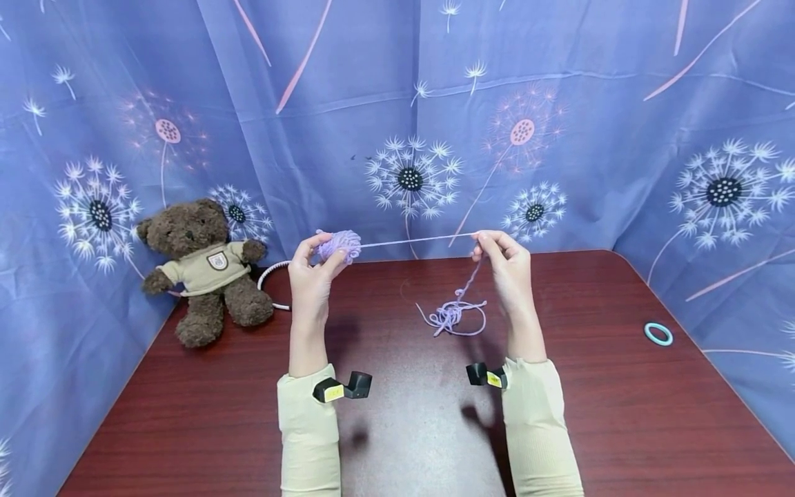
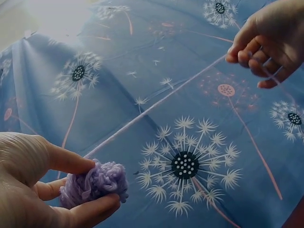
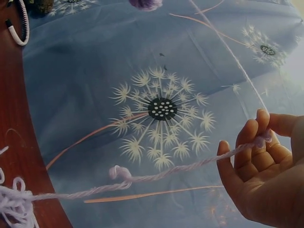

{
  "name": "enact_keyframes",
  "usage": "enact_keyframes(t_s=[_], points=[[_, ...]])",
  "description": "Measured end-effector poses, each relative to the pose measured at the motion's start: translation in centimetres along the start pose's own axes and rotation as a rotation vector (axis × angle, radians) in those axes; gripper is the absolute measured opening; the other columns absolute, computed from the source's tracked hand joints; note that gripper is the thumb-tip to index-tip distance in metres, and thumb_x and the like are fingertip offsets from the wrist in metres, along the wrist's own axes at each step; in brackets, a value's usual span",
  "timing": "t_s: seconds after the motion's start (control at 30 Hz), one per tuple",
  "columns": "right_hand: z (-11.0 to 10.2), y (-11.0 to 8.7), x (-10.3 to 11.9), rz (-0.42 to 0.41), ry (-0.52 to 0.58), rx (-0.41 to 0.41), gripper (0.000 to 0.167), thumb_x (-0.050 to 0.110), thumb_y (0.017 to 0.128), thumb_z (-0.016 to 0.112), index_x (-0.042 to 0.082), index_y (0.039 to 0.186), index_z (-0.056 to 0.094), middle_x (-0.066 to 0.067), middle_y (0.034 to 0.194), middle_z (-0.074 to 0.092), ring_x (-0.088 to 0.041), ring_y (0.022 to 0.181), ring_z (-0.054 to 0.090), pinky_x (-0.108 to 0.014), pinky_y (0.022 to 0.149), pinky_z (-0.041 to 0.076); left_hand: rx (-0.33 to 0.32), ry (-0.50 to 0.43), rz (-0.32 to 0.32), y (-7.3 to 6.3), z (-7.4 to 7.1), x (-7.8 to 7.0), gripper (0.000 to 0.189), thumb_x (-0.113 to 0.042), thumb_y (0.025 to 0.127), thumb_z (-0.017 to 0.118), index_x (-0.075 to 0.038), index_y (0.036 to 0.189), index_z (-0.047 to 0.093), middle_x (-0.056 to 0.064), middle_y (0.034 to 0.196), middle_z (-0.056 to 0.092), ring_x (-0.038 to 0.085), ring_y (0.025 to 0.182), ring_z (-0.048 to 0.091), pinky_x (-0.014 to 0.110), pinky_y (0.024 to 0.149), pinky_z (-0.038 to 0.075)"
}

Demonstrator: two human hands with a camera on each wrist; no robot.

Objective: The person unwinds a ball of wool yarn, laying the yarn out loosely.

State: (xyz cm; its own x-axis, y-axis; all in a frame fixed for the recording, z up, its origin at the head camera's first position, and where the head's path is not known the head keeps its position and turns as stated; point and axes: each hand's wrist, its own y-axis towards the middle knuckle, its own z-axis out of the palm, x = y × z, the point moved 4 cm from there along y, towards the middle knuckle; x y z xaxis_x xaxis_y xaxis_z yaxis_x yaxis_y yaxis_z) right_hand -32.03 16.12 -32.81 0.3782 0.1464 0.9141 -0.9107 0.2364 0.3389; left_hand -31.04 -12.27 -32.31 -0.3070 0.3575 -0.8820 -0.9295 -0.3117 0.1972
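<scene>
A small ball of lilac yarn [image 1: 343, 246] is held up between the thumb and fingers of my left hand [image 1: 312, 279]. In the left wrist view the wound strands of the yarn ball [image 2: 97, 184] show between thumb and fingertips. From it a taut strand [image 1: 410, 241] runs across to my right hand [image 1: 506, 266], which pinches it between thumb and forefinger. Below the right hand [image 3: 268, 166] the yarn hangs twisted, with a small knot-like loop [image 3: 119, 173]. It leads down to a loose tangle of yarn [image 1: 452, 316] lying on the table.
A brown teddy bear [image 1: 205, 269] in a beige shirt sits at the table's back left, with a white coiled cord [image 1: 263, 276] beside it. A turquoise ring [image 1: 658, 334] lies at the right. Behind the dark red table [image 1: 621, 414] hangs a blue dandelion curtain [image 1: 348, 138].
</scene>
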Motion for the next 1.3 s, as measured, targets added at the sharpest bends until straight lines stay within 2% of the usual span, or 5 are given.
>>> enact_keyframes(t_s=[0.33,0.57,0.93,1.13,1.3], points=[[-0.6,0.2,-0.1,0.019,0.030,-0.022,0.026,0.006,0.097,0.056,0.019,0.080,0.069,0.008,0.062,0.060,-0.006,0.061,0.058,-0.017,0.069,0.052,0.075,-0.049,-0.039,-0.1,0.2,-0.3,0.033,0.019,0.085,0.056,-0.007,0.105,0.061,0.005,0.124,0.046,0.009,0.087,0.063,0.022,0.074,0.061],[-1.3,0.3,-0.2,0.019,0.048,-0.058,0.025,0.005,0.097,0.056,0.018,0.080,0.070,0.008,0.062,0.060,-0.005,0.061,0.058,-0.016,0.068,0.052,0.020,-0.136,0.030,-0.2,0.0,-0.7,0.029,0.016,0.088,0.055,-0.010,0.095,0.065,0.007,0.124,0.046,0.012,0.088,0.063,0.021,0.070,0.061],[-2.8,0.7,0.2,0.014,0.118,-0.133,0.021,0.006,0.097,0.057,0.012,0.082,0.071,0.005,0.062,0.061,-0.006,0.060,0.059,-0.016,0.063,0.052,0.007,-0.017,0.017,-0.4,0.0,-0.3,0.033,0.021,0.085,0.055,-0.008,0.098,0.062,0.007,0.124,0.050,0.010,0.087,0.063,0.021,0.069,0.061],[-3.5,0.8,0.1,0.014,0.159,-0.168,0.021,0.005,0.097,0.057,0.010,0.082,0.070,0.004,0.062,0.060,-0.006,0.059,0.059,-0.015,0.061,0.052,0.023,-0.029,0.004,-0.4,0.0,-0.4,0.032,0.021,0.084,0.056,-0.006,0.099,0.064,0.007,0.126,0.049,0.011,0.088,0.063,0.021,0.070,0.061],[-3.5,0.9,-0.6,0.049,0.101,-0.165,0.022,0.008,0.097,0.058,0.018,0.081,0.070,0.007,0.065,0.062,-0.004,0.061,0.059,-0.014,0.064,0.052,0.028,-0.048,-0.009,-0.4,0.2,-0.5,0.034,0.021,0.084,0.056,-0.010,0.096,0.064,0.007,0.123,0.050,0.010,0.084,0.064,0.021,0.069,0.061]])
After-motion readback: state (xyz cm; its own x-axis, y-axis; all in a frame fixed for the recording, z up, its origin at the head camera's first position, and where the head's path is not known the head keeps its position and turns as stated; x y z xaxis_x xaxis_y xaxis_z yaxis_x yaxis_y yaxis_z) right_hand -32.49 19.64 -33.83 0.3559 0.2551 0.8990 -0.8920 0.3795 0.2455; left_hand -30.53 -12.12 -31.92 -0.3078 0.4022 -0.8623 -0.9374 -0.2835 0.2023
